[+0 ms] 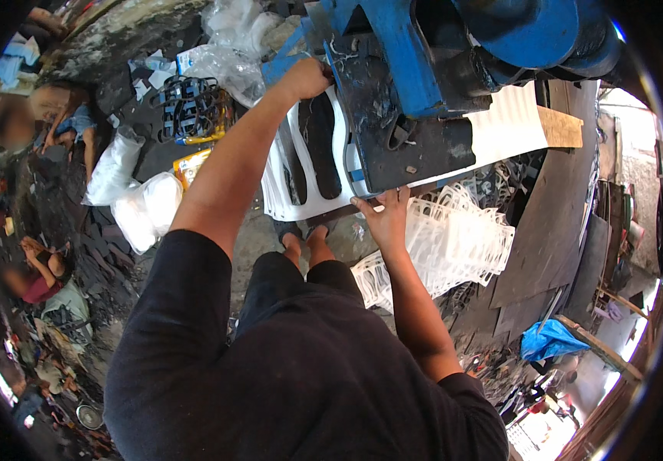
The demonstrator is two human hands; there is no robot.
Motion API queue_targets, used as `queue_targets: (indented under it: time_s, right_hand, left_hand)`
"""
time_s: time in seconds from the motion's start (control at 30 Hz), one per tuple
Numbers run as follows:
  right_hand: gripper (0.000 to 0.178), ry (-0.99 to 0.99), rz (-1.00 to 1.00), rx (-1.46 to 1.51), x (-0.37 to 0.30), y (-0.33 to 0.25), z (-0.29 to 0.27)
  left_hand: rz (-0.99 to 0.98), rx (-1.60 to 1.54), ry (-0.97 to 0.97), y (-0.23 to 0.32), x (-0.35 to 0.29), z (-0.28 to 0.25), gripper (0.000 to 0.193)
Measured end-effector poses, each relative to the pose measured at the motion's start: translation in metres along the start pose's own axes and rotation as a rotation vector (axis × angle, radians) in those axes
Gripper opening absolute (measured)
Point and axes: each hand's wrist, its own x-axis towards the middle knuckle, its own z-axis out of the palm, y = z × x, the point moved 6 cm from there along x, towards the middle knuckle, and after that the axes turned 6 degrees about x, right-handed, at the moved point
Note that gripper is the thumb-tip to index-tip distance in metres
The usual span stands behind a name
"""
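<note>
Seen from above the person's own dark shirt, the work lies at twelve o'clock, under the blue press.

Right hand: the right hand (383,217) sits nearest, at one o'clock from the shirt, fingers spread open and pressed on the near edge of the white sheet stack (312,165), with the thumb at the dark cutting board (408,146).

Left hand: the left hand (306,77) reaches farther, at eleven o'clock, curled closed over the far edge of the same stack, just beside the blue press (393,54).

Stack: it lies partly under the press, with sole-shaped holes already cut through it.

Doing it well: I judge both hands should keep the sheets square and flat, edges aligned, and fingers kept outside the press head's footprint.

Right side: a heap of punched white offcuts (454,238) lies at two o'clock, touching nothing held.

Left side: white filled bags (143,203) sit at ten o'clock.

Farther: a bundle of black straps (193,107) lies beyond them.
</note>
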Motion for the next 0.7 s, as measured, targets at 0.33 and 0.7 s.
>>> queue_targets:
  time_s: [0.33, 0.7]
  right_hand:
    - [0.022, 0.255, 0.841, 1.072, -0.024, 0.076, -0.002]
    - [0.010, 0.340, 0.802, 1.179, -0.003, 0.092, -0.011]
  left_hand:
    - [-0.542, -1.016, 0.119, 0.015, -0.120, 0.093, 0.030]
    - [-0.521, -1.366, 0.034, 0.052, -0.100, 0.065, 0.078]
